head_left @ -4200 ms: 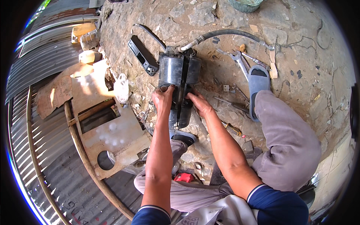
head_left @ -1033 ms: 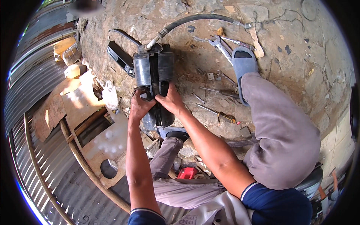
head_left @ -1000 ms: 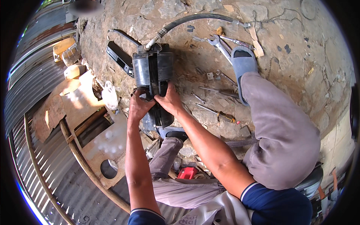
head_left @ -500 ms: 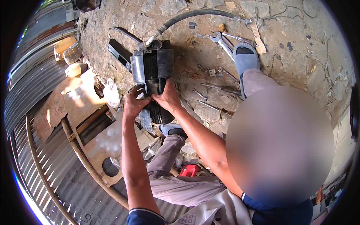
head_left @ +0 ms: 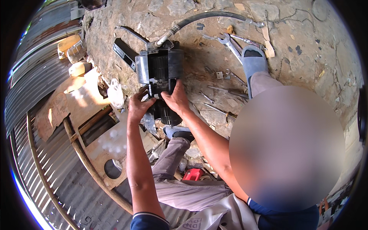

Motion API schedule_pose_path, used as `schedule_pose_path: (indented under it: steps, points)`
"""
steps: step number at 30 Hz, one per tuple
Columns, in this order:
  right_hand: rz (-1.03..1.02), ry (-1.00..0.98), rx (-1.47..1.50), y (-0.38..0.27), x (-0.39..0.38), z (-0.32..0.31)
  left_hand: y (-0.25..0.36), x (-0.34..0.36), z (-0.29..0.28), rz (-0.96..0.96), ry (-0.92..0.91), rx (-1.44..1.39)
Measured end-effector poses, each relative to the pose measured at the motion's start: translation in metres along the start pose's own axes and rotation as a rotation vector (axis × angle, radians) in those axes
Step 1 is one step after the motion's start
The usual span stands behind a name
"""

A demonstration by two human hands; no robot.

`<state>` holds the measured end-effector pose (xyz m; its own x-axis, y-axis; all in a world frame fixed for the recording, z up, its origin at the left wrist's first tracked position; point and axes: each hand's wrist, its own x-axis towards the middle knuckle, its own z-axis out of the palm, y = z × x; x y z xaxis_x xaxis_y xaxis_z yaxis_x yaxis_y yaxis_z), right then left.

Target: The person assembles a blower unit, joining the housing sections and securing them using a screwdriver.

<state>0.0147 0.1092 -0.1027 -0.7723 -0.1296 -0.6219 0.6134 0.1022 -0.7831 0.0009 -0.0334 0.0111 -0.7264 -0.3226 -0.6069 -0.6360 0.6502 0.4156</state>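
Observation:
A black machine with a rounded, ribbed housing [head_left: 174, 65] stands on the ground between my arms; its exact kind is not clear. My left hand [head_left: 138, 105] grips the left side of its middle, fingers curled behind a dark edge and thumb pointing inward. On the opposite side my right hand [head_left: 177, 100] holds on with fingers round the side and thumb laid across the front. Between the thumbs a gap shows dark parts. Below them is a ribbed black lower section [head_left: 169, 117]. A thick black hose [head_left: 209, 14] curves from the top to the right.
Right of the machine lie a large wrench [head_left: 232, 48], several smaller tools, a screwdriver [head_left: 220, 110] and a small metal plate [head_left: 219, 75]. My sandalled foot [head_left: 254, 61] rests beside them. At left are a cut wooden board [head_left: 100, 153], a plastic bag [head_left: 115, 94] and corrugated sheeting [head_left: 46, 92].
My thumbs, close together before, are now apart, the right one having shifted right and up. The whole view has slid slightly to the right. Both hands keep their hold on the machine.

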Motion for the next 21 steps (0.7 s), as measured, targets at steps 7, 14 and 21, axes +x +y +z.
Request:
schedule_pose_path:
  steps: [7, 14, 21]
  points:
    - [-0.036, -0.098, -0.064, 0.009, 0.006, -0.007, 0.006, -0.005, 0.011, 0.01, 0.055, 0.034]
    - [-0.027, -0.005, -0.017, 0.003, 0.009, -0.005, -0.011, -0.003, 0.017, 0.04, 0.094, 0.047]
    - [0.016, 0.013, -0.065, -0.003, 0.007, -0.005, -0.015, -0.006, 0.032, 0.123, 0.08, 0.069]
